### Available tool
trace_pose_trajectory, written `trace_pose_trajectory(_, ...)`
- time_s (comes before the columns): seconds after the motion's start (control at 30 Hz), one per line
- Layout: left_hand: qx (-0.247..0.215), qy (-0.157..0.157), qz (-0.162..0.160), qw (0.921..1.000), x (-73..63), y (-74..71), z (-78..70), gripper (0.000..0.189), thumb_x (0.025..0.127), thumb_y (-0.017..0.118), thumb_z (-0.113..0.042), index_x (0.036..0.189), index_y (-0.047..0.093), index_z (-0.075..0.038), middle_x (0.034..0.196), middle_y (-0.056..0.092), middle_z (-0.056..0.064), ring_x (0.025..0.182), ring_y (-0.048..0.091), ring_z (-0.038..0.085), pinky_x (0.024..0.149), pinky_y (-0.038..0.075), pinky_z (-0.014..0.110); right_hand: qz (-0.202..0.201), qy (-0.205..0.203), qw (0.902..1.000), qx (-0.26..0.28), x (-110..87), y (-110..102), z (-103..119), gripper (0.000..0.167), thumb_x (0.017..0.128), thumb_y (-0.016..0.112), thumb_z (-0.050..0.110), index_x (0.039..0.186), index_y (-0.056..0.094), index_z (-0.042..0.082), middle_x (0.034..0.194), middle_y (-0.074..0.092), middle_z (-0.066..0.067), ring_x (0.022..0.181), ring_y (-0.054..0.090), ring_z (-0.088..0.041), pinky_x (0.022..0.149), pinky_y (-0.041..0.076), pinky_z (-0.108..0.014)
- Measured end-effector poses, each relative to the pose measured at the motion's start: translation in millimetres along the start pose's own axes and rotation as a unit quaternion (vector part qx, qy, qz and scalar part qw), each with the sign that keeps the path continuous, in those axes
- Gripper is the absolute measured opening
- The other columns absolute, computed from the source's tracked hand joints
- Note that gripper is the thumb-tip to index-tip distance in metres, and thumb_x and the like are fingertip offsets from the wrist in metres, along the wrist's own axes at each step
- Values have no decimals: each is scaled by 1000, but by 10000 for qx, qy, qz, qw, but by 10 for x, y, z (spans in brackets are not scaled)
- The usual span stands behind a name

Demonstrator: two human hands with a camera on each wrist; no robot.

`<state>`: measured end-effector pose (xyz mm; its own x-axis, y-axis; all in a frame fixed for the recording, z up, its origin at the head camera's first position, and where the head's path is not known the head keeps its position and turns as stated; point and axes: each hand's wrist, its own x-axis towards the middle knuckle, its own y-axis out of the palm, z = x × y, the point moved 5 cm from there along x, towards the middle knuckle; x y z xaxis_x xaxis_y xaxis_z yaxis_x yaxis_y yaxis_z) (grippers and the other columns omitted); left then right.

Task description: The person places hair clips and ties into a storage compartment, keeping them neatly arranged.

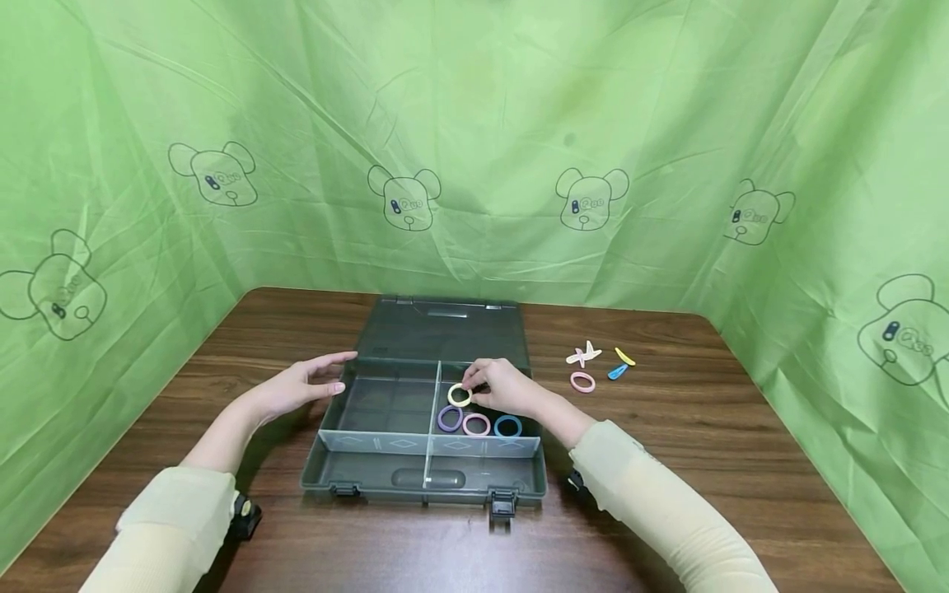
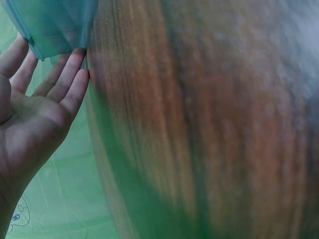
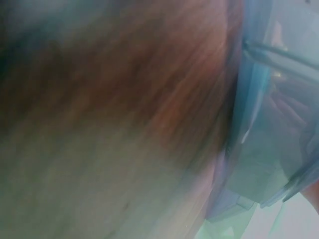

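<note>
A grey see-through divider box (image 1: pixel 371 486) lies open on the table. My right hand (image 1: pixel 507 389) is inside its back right compartment, with thumb and fingertips pinching a pale yellow hair tie (image 1: pixel 450 402). Just in front of that one lie a purple hair tie (image 1: pixel 441 421), a pink hair tie (image 1: pixel 477 434) and a blue hair tie (image 1: pixel 497 431). My left hand (image 1: pixel 291 394) rests at the box's back left edge, its fingers fairly straight. In the left wrist view, the fingertips of the left hand (image 2: pixel 40 112) touch the box's side wall (image 2: pixel 55 30).
The lid (image 1: pixel 437 333) is folded back flat behind the box. Right of it lie a pink hair tie (image 1: pixel 574 386), starfish-shaped pale clips (image 1: pixel 583 356), a yellow hair clip (image 1: pixel 624 357) and a blue hair clip (image 1: pixel 618 372). Green curtain (image 1: pixel 489 99) encloses the wooden table (image 1: pixel 667 461).
</note>
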<state>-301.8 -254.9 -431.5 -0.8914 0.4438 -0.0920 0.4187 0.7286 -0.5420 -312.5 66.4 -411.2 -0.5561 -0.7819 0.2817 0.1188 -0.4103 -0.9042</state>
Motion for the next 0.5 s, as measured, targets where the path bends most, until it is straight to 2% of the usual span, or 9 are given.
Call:
trace_pose_trajectory(0.2, -45, -3, 7, 10000, 21, 1, 41, 58, 95, 58, -26, 148, 33, -22, 144, 38, 21, 133, 35, 39, 102, 33, 55, 194, 64, 9994, 281, 3, 18, -24, 14, 79, 70, 1, 92, 73, -1, 99, 66, -12, 87, 65, -20, 71, 54, -21)
trace_pose_trajectory(0.5, -40, -3, -10, 10000, 13, 7, 45, 58, 95, 58, -26, 147, 33, -24, 144, 39, 21, 133, 35, 38, 102, 32, 55, 4, 26, 9997, -224, 24, 26, -23, 6, 79, 72, 5, 85, 75, 4, 91, 68, -6, 82, 64, -15, 71, 51, -20)
